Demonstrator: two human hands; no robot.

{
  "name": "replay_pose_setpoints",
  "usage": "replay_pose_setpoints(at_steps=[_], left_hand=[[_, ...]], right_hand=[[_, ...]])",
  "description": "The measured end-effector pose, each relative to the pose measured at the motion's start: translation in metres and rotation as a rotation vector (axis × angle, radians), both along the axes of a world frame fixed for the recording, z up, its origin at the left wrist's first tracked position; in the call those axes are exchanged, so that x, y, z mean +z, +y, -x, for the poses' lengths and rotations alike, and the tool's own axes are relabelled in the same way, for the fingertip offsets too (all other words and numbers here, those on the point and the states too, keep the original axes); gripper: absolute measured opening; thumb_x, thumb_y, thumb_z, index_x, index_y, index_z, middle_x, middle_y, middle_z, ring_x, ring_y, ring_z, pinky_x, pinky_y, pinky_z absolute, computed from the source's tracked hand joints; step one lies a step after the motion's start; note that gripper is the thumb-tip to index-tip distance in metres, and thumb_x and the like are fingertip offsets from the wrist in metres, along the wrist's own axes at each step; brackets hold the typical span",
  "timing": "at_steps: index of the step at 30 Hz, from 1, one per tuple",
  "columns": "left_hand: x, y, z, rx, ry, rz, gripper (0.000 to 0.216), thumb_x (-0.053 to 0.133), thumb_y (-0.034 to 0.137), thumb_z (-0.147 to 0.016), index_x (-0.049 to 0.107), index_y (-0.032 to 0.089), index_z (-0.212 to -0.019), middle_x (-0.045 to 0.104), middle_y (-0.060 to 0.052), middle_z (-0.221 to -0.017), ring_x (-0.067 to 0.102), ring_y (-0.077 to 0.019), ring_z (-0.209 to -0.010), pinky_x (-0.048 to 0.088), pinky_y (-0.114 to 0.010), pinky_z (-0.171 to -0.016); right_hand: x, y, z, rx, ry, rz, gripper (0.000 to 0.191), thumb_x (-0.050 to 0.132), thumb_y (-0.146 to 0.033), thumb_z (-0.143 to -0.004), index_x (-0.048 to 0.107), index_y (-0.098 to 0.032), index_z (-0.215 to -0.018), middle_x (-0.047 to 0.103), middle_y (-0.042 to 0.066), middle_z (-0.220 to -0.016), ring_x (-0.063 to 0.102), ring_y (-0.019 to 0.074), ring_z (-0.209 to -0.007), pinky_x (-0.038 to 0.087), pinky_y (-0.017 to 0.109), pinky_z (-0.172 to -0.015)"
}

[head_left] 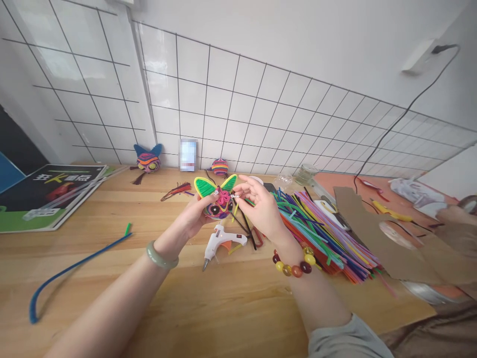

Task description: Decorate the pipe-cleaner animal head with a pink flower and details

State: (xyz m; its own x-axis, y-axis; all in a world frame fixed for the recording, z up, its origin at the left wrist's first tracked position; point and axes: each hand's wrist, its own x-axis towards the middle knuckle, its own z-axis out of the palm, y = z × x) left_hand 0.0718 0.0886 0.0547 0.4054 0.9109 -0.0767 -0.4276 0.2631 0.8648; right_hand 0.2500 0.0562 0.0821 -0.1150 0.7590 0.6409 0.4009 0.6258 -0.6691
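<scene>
My left hand (189, 218) grips a small animal head (215, 211) made of coloured pipe cleaners, with yellow-edged green ears, dark eyes and a pink looped piece between the ears. Thumb and fingers of my right hand (264, 211) pinch a small shiny bead-like piece (233, 195) at the head's right side; its exact kind is too small to tell. Below the head, a white glue gun (220, 241) lies on the table with its nozzle pointing toward me. A few loose dark and yellow pipe cleaners (249, 229) lie under my right hand.
A large bundle of pipe cleaners (328, 238) lies at right, beside cardboard (395, 258). A blue pipe cleaner (74, 268) curves at left near a black-and-green book (67, 191). A finished-looking head (148, 159), phone (188, 155) and striped ball (219, 167) stand by the wall. Another person's hand (456, 215) is far right.
</scene>
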Motion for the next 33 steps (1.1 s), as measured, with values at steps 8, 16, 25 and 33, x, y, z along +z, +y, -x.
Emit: replay_pose_setpoints(at_steps=[8,16,25,33], left_hand=[[-0.002,0.006,0.005,0.024,-0.005,0.06,0.039,0.077,0.031,-0.074,0.062,0.017,-0.106,0.071,-0.012,-0.109,0.069,-0.023,-0.093,0.058,-0.041,-0.081],[-0.002,0.012,0.011,0.052,-0.001,0.087,0.041,0.078,0.032,-0.072,0.061,0.018,-0.106,0.072,-0.01,-0.104,0.07,-0.0224,-0.088,0.059,-0.038,-0.077],[-0.001,0.01,0.01,0.091,0.033,0.052,0.041,0.079,0.035,-0.07,0.061,0.019,-0.103,0.069,-0.009,-0.105,0.067,-0.0221,-0.09,0.059,-0.038,-0.074],[0.004,0.004,0.006,0.068,0.08,-0.038,0.04,0.077,0.041,-0.072,0.06,0.019,-0.101,0.069,-0.007,-0.099,0.066,-0.0206,-0.087,0.057,-0.039,-0.076]], right_hand=[[0.009,0.069,-0.064,-0.291,-0.017,0.106,0.054,0.061,-0.016,-0.08,0.048,-0.013,-0.132,0.07,0.007,-0.095,0.065,0.0155,-0.084,0.054,0.034,-0.085],[-0.02,0.157,-0.119,-0.565,-0.18,0.405,0.042,0.069,-0.013,-0.074,0.061,-0.009,-0.115,0.069,0.009,-0.088,0.065,0.0193,-0.081,0.052,0.037,-0.082],[-0.031,0.166,-0.124,-0.608,-0.178,0.551,0.02,0.065,-0.026,-0.088,0.064,-0.012,-0.102,0.067,0.007,-0.103,0.065,0.0193,-0.095,0.051,0.041,-0.089],[0.013,0.097,-0.05,-0.383,-0.077,0.331,0.023,0.059,-0.032,-0.088,0.067,-0.014,-0.099,0.069,0.005,-0.085,0.063,0.0118,-0.064,0.05,0.025,-0.066]])
